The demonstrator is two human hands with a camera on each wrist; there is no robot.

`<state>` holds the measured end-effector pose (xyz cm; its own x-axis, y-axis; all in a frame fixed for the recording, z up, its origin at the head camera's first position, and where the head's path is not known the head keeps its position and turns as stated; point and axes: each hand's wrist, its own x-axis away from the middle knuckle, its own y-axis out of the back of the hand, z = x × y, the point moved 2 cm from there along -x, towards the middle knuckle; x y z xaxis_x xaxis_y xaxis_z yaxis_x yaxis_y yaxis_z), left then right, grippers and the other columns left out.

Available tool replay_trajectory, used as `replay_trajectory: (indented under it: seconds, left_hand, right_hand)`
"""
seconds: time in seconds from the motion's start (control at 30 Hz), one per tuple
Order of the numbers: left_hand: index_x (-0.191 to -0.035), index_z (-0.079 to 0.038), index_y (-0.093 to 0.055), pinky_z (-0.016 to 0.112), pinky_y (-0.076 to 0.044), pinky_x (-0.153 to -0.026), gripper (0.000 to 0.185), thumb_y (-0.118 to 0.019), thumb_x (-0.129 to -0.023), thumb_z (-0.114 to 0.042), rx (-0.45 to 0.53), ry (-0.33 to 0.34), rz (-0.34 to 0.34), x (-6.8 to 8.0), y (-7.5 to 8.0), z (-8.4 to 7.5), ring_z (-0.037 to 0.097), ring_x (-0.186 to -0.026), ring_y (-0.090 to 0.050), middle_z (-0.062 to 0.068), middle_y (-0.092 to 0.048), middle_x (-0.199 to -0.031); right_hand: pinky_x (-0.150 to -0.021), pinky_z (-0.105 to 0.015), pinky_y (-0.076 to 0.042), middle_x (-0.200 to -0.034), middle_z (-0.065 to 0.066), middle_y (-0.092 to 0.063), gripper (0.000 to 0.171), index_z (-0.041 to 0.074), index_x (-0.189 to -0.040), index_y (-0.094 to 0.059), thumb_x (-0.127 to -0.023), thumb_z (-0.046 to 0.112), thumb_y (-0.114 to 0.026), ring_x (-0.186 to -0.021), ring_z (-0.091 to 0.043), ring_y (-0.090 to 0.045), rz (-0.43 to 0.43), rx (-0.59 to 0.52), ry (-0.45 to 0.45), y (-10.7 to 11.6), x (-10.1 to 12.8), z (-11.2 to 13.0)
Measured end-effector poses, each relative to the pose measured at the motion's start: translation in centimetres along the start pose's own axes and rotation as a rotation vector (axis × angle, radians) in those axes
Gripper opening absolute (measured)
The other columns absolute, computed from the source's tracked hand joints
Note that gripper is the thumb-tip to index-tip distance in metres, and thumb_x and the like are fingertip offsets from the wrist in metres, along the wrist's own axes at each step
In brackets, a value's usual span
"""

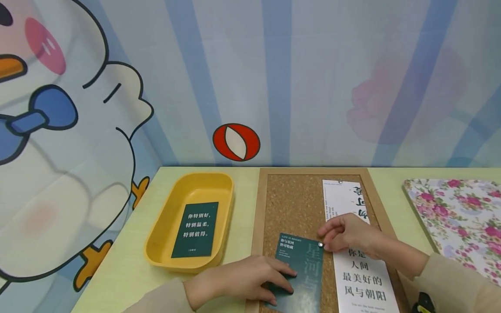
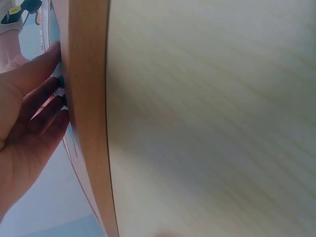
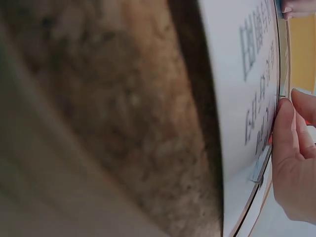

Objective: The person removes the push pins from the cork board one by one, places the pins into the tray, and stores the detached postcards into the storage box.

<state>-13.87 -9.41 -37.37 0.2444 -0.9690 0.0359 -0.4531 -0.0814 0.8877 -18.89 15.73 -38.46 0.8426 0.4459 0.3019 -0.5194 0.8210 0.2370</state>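
A dark green card (image 1: 300,278) with pale print lies on the cork board (image 1: 293,204). My left hand (image 1: 250,278) rests on its left part with fingers spread and pressing. In the left wrist view that hand (image 2: 29,108) reaches over the wooden frame (image 2: 89,98). At the card's top right corner is a small silver pushpin (image 1: 321,244). The fingertips of my right hand (image 1: 352,237) pinch at this pin. Beneath the right hand lies a long white printed card (image 1: 362,278), with another silver pin (image 1: 340,181) at its top. The right wrist view hides the pushpin.
Left of the board stands a yellow tray (image 1: 160,243) with a green card (image 1: 195,230) in it. A flower-patterned board (image 1: 462,213) lies at the right. Behind the table (image 1: 117,278) hangs a printed cartoon backdrop (image 1: 313,87). A black object (image 1: 423,303) is at the lower right.
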Motion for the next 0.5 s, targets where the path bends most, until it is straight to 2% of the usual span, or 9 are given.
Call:
replay_trajectory:
  seconds: [0.33, 0.5]
  left_hand:
    - [-0.117, -0.013, -0.066, 0.012, -0.033, -0.097, 0.032, -0.069, -0.085, -0.018, 0.010, 0.007, 0.007, -0.38, 0.18, -0.05, 0.005, -0.122, -0.045, 0.002, -0.053, -0.132]
    - [-0.116, -0.013, -0.066, 0.013, -0.034, -0.097, 0.032, -0.069, -0.085, -0.019, 0.008, 0.027, 0.012, -0.25, 0.11, -0.10, 0.006, -0.122, -0.046, 0.002, -0.053, -0.132]
  right_hand:
    - [-0.054, -0.024, -0.046, -0.068, -0.002, -0.063, 0.022, -0.001, -0.086, -0.067, -0.068, 0.000, -0.079, -0.061, -0.012, -0.056, -0.131, 0.226, -0.034, -0.52, -0.34, 0.48]
    - [-0.052, -0.023, -0.045, -0.064, -0.002, -0.062, 0.021, 0.003, -0.080, -0.066, -0.065, 0.001, -0.081, -0.057, -0.010, -0.056, -0.126, 0.307, -0.013, -0.82, -0.61, 0.76]
